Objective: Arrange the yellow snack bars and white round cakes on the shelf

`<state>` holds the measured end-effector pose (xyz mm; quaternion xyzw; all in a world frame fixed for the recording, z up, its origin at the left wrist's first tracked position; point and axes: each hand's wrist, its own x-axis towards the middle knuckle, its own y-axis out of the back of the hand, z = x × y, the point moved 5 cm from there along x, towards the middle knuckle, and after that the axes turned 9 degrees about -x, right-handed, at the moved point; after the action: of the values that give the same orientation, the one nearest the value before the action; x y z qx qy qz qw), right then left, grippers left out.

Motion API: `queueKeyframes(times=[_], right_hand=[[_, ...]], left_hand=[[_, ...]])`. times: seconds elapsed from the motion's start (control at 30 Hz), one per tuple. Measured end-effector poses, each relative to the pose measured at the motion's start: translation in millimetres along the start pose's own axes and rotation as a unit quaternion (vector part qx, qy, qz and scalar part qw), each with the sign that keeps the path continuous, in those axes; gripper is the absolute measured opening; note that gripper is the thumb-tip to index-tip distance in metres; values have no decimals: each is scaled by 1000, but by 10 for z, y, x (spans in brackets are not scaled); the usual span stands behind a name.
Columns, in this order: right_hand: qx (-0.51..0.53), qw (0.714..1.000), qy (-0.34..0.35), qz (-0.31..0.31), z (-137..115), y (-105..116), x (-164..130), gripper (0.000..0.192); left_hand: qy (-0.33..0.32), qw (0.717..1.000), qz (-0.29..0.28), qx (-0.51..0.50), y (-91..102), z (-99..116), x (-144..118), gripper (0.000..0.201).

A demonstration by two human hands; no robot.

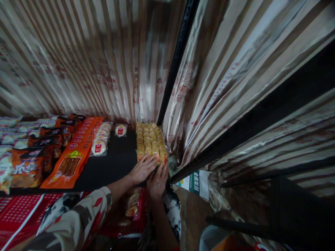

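Small yellow wrapped snack packets (149, 137) are lined up in several tight rows at the right end of the black shelf. My left hand (142, 169) lies over the front of these rows, its fingers stretched out and touching the nearest packets. Close beside it, my right hand (157, 182) has its fingers extended up against the front right corner of the same packets. Neither hand is visibly wrapped round a packet, though the undersides of the fingers are hidden.
Left along the black shelf (112, 167) are a single round white packet (120, 130), a row of round packets (101, 141), orange snack bags (69, 165) and brown-orange bags (27, 167). Black posts (178, 62) frame the corner. Red baskets (19, 212) stand below.
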<state>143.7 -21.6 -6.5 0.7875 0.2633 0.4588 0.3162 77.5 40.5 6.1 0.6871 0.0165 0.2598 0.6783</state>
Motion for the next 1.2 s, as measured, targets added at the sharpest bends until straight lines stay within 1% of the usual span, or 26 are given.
queueKeyframes(times=[0.23,0.33,0.5,0.67,0.8,0.93,1.07,1.13,1.2], right_hand=[[19,999,-6,31,14,19,27,55],[11,1000,-7,26,33,4,37,54],[9,999,8,30,63,5,56,53],[33,999,29,27,110,23,52,49],[23,999,44,22,125,-28,34,47],[15,999,27,12,119,-78,47,45],[32,999,10,-4,133,-68,80,45],[35,999,16,-9,134,-47,87,45],[32,999,31,6,117,-9,82,46]], left_hand=[[2,1000,2,-13,-28,-13,-17,41],[1,1000,0,-13,-7,-1,-14,41],[7,1000,15,-19,42,14,-8,41],[12,999,19,-29,28,15,-13,40],[12,999,33,-39,24,12,-24,38],[6,999,36,-38,19,7,-31,38],[7,999,36,-36,5,-1,-32,37],[9,999,37,-37,-3,-2,-34,38],[8,999,37,-37,-11,-1,-36,38]])
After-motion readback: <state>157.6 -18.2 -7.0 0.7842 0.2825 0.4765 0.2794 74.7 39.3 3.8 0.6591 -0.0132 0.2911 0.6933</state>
